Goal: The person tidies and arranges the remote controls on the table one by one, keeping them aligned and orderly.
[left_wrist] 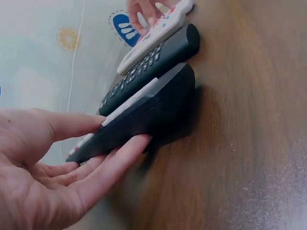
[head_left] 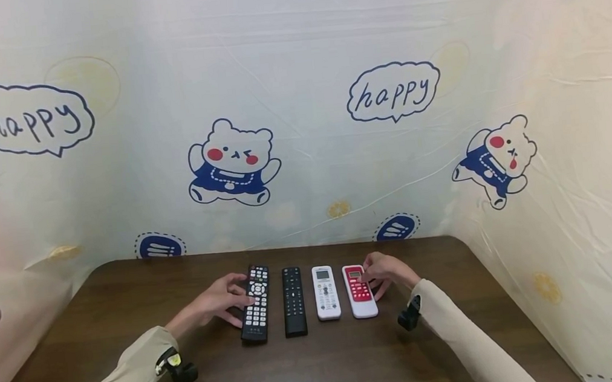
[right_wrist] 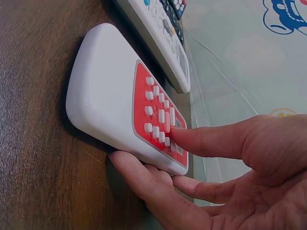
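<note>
Four remote controls lie side by side on the brown table. My left hand (head_left: pixel 218 300) grips the leftmost, a black remote with white buttons (head_left: pixel 256 310), thumb on its button face and fingers along its outer edge. In the left wrist view that remote (left_wrist: pixel 144 108) looks slightly tilted, with shadow beneath. At the right end, my right hand (head_left: pixel 388 270) pinches a white remote with a red face (head_left: pixel 364 307), thumb on the buttons and fingers at its side. Between them lie a slim black remote (head_left: pixel 294 307) and a white remote with a small screen (head_left: pixel 327 298), untouched by either hand.
Dark wood tabletop (head_left: pixel 322 371) extends in front of the remotes and to both sides. A pale curtain (head_left: pixel 304 45) with bear drawings and "happy" bubbles hangs behind the table and along its sides. Small black devices (head_left: pixel 184 374) are strapped at both wrists.
</note>
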`<state>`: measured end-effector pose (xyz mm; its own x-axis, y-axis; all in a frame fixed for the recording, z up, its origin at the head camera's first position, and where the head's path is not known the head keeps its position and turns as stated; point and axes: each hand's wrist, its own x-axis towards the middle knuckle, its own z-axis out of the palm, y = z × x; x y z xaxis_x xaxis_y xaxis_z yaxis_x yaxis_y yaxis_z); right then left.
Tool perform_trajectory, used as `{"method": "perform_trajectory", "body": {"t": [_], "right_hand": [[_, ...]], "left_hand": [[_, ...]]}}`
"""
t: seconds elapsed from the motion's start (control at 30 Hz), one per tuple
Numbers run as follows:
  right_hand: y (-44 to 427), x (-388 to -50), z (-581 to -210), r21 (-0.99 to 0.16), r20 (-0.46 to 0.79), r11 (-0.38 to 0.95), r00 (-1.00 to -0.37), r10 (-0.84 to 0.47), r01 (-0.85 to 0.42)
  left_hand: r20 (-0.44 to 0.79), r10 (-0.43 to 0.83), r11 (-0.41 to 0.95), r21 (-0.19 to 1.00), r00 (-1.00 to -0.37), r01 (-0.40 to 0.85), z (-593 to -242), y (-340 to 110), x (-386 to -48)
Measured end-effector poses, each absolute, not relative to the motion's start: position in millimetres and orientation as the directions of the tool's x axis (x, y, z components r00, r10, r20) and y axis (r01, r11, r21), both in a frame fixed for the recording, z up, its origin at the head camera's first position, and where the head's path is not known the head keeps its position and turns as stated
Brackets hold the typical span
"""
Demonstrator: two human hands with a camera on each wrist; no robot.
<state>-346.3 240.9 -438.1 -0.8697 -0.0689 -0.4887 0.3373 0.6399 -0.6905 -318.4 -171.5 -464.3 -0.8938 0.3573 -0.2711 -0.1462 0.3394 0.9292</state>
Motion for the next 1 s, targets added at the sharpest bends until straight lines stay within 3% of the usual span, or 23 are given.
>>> {"method": "perform_trajectory", "body": {"t": [0.23,1.0], "right_hand": [[237.6,-347.4,-435.6,-0.695,-0.480,0.640,-0.874,-0.076,0.327],[238.9,-346.0,-436.9,-0.671,-0.503,0.656,-0.862,-0.059,0.347]], "left_hand": [[-0.259,0.315,0.455,0.885,-0.913,-0.095,-446.9,-169.5,-312.1],[-0.249,0.288,0.423,0.900,-0.925,-0.110,-452.8,-166.1,-302.2]]}}
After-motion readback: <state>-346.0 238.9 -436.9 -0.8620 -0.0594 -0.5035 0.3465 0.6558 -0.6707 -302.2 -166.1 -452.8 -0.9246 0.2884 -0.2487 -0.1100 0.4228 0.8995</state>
